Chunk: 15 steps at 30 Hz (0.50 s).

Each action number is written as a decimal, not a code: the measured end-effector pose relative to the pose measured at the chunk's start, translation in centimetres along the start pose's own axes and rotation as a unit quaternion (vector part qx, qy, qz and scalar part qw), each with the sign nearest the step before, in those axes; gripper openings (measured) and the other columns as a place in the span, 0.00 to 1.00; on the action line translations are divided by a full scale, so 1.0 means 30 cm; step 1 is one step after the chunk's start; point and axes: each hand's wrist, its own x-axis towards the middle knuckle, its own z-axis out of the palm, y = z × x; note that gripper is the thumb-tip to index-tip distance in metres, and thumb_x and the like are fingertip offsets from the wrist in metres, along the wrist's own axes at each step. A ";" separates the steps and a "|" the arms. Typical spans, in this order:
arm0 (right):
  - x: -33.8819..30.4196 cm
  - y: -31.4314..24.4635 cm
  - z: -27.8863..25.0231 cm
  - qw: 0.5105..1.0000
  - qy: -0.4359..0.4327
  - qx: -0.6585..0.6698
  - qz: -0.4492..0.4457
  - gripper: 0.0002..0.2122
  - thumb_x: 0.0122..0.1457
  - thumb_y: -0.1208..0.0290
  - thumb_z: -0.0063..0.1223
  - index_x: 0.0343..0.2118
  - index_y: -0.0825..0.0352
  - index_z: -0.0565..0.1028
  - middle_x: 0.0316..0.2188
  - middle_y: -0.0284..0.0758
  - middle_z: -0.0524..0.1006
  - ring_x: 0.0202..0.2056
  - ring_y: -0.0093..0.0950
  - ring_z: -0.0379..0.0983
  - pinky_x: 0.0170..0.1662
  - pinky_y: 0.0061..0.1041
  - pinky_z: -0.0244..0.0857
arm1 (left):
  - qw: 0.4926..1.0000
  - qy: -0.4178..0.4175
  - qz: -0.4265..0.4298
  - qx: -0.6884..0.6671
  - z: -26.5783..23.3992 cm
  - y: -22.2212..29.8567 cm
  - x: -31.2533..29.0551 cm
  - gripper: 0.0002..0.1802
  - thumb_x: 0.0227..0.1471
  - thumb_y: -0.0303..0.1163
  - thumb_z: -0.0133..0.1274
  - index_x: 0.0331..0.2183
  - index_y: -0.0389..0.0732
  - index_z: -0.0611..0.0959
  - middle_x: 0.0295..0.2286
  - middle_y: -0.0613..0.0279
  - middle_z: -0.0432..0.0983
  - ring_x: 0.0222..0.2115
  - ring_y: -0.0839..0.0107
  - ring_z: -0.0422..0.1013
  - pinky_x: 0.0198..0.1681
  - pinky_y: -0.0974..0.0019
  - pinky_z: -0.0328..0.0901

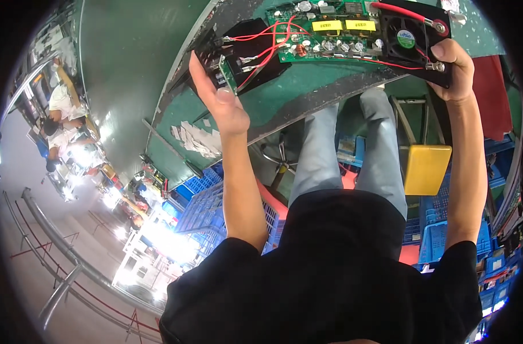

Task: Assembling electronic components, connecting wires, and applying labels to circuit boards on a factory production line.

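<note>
A long green circuit board with two yellow-labelled parts lies across the bench in front of me. At its right end stands a black end plate with a fan; my right hand grips its edge, thumb near a cable terminal. My left hand holds a black end panel at the other side, fingers along its outside and thumb by a small upright green board. Thin red wires join this panel to the long board. A thick red cable runs to the fan plate.
The green bench has a worn dark front edge. Torn white paper and a screwdriver lie on it to the left. Below are blue crates and a yellow stool seat. Other people sit far left.
</note>
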 end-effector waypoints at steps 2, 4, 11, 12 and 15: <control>-0.001 0.005 -0.006 1.000 0.021 -0.008 -0.015 0.18 0.50 0.75 0.42 0.43 0.79 0.70 0.39 0.46 0.76 0.36 0.36 0.77 0.44 0.33 0.74 | 0.999 -0.011 -0.017 -0.035 -0.006 -0.002 -0.002 0.53 0.51 0.64 0.47 0.60 0.29 0.53 0.56 0.51 0.58 0.56 0.63 0.58 0.59 0.61 0.53; 0.005 0.001 -0.024 0.999 0.042 -0.014 -0.029 0.17 0.50 0.75 0.42 0.43 0.79 0.70 0.38 0.46 0.76 0.35 0.36 0.77 0.43 0.33 0.74 | 0.999 -0.022 -0.014 -0.034 -0.020 -0.004 -0.003 0.53 0.51 0.63 0.48 0.60 0.29 0.53 0.56 0.51 0.58 0.55 0.63 0.59 0.59 0.60 0.53; 0.012 0.005 -0.077 0.991 -0.023 -0.090 -0.092 0.06 0.53 0.76 0.42 0.26 0.71 0.71 0.30 0.38 0.75 0.33 0.26 0.75 0.39 0.26 0.74 | 0.997 -0.030 -0.039 -0.065 -0.005 0.026 0.011 0.49 0.50 0.59 0.50 0.58 0.30 0.59 0.51 0.52 0.65 0.48 0.63 0.67 0.53 0.59 0.62; 0.015 -0.001 -0.052 0.991 0.021 -0.098 -0.085 0.05 0.53 0.76 0.42 0.26 0.71 0.70 0.29 0.37 0.75 0.32 0.25 0.75 0.38 0.24 0.73 | 0.996 -0.029 -0.041 -0.070 -0.009 0.024 0.012 0.48 0.49 0.60 0.50 0.58 0.30 0.61 0.50 0.52 0.66 0.46 0.63 0.68 0.52 0.60 0.63; 0.021 -0.039 -0.112 0.996 0.012 -0.064 -0.061 0.04 0.52 0.77 0.43 0.25 0.69 0.70 0.27 0.34 0.73 0.30 0.25 0.73 0.36 0.23 0.71 | 0.993 -0.043 -0.045 -0.099 -0.016 0.019 0.017 0.48 0.50 0.62 0.49 0.57 0.32 0.61 0.50 0.52 0.67 0.46 0.62 0.68 0.51 0.59 0.64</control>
